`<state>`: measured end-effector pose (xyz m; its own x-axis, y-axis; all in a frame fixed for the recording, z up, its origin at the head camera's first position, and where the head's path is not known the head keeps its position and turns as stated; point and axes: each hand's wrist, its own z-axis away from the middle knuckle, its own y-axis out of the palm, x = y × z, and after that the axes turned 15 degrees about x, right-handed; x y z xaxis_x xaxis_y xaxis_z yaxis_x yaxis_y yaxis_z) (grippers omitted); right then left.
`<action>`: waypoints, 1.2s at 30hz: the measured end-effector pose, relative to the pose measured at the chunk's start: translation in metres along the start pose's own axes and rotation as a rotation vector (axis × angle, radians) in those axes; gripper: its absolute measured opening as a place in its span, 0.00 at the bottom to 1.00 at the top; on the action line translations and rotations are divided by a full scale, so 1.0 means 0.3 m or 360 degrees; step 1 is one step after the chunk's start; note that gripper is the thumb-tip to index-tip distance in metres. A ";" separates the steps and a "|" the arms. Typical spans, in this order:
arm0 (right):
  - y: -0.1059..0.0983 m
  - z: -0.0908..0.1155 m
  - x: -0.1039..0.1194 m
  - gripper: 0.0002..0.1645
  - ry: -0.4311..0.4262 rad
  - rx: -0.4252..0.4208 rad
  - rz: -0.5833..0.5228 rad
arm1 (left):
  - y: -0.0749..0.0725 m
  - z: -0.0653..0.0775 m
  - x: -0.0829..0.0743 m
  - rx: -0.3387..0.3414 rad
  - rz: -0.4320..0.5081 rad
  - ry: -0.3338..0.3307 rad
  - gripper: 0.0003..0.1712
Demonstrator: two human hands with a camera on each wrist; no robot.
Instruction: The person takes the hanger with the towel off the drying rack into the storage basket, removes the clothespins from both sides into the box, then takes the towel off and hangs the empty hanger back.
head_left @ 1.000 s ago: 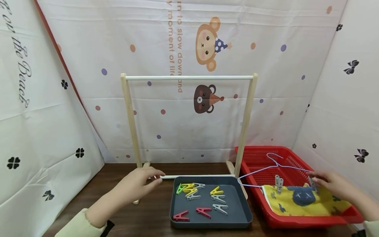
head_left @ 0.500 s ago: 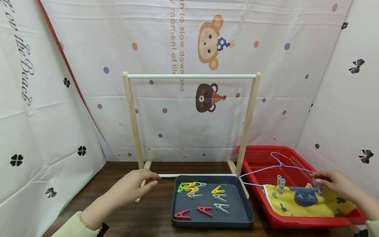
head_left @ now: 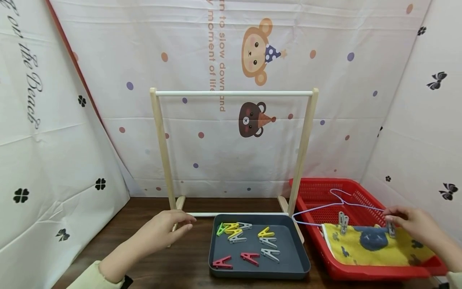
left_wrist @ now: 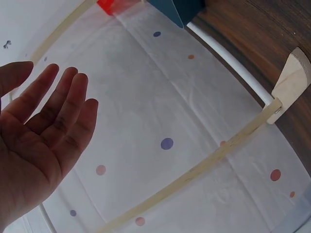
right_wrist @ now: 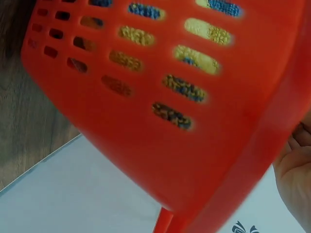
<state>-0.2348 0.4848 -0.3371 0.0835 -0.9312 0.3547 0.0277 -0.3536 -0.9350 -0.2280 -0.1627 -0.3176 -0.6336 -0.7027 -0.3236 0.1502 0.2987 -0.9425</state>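
Observation:
At the right, my right hand (head_left: 415, 222) pinches a grey clothespin (head_left: 391, 229) at the top edge of a yellow cloth (head_left: 397, 251) with blue patterns. A second pair of grey clips (head_left: 343, 224) stands on the cloth's left part. The cloth lies over a red basket (head_left: 346, 268), together with a lilac hanger (head_left: 317, 208) whose hook points up. In the right wrist view the basket wall (right_wrist: 204, 160) hides most of that hand. My left hand (head_left: 162, 228) hovers by the rack's left post, fingers relaxed and holding nothing; its palm (left_wrist: 43, 141) shows in the left wrist view.
A wooden rack (head_left: 304, 152) with a white top bar (head_left: 234, 93) stands at the back. Before it sits a dark grey tray (head_left: 260, 273) holding several clothespins, among them a red one (head_left: 250, 258) and a yellow one (head_left: 266, 232). Printed sheets (head_left: 108, 156) surround the brown table (head_left: 162, 269).
The head view has shifted slightly. My right hand has moved a little to the right, and the clothespin at its fingertips shows more fully. My left hand has drawn slightly back from the rack's lower bar.

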 end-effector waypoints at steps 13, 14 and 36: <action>0.013 0.020 0.043 0.06 -0.0084 -0.0547 0.0055 | 0.009 0.005 0.016 -0.0017 0.0054 0.0009 0.09; 0.009 0.022 0.046 0.07 -0.0069 -0.0546 0.0043 | 0.010 0.005 0.018 -0.0009 0.0065 0.0009 0.09; -0.036 0.053 0.197 0.17 -0.0126 -0.0481 -0.0154 | 0.020 0.011 0.032 0.0044 0.0117 0.0036 0.09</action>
<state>-0.2145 0.4350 -0.3061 0.1723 -0.8866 0.4293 -0.2570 -0.4611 -0.8493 -0.2307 -0.1697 -0.3265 -0.6371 -0.6646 -0.3904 0.2178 0.3306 -0.9183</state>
